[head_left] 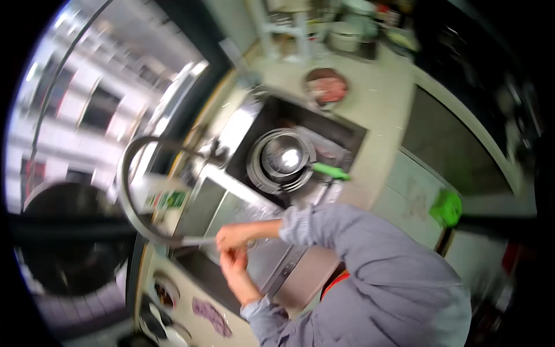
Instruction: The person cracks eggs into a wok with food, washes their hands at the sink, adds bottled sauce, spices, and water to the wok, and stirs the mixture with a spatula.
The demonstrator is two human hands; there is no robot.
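Observation:
My right hand [233,236] is at the spout end of the curved metal faucet [124,179], its fingers curled. Directly against it is my left hand [234,267], closed, with fingertips pressed to the right hand. I cannot tell whether they grip the spout or only each other. Both are above the near basin of the steel sink [217,202], where wet patches show. In the other basin sit a nested metal bowl and pot [260,182] and a strainer-like round pan [283,155] with a green handle [331,171].
A bowl of pinkish raw meat [326,88] stands on the counter [376,98] beyond the sink. Beside the faucet is a white bottle with a green label [167,196]. A purple patterned cloth [211,317] lies near a small bowl [166,291]. A green bag [446,208] hangs at the right.

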